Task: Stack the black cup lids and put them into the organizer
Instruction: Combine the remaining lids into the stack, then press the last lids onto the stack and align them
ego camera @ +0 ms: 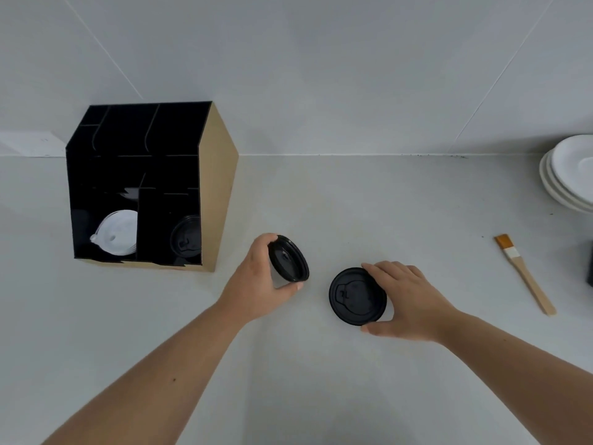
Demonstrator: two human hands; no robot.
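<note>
My left hand (256, 277) grips a black cup lid (288, 259) by its rim and holds it tilted on edge, its underside turned right. My right hand (407, 300) holds a second black cup lid (356, 295) that lies flat, top side up, fingers and thumb around its right rim. The two lids are apart. The black organizer (218, 187) with tan sides stands at the left against the wall. Its lower right compartment holds black lids (186, 240), its lower left compartment white lids (118, 234).
A wooden-handled brush (523, 271) lies on the counter to the right. Stacked white plates (568, 175) sit at the far right edge, with a dark object (589, 264) below them. The white counter (321, 203) meets the wall behind.
</note>
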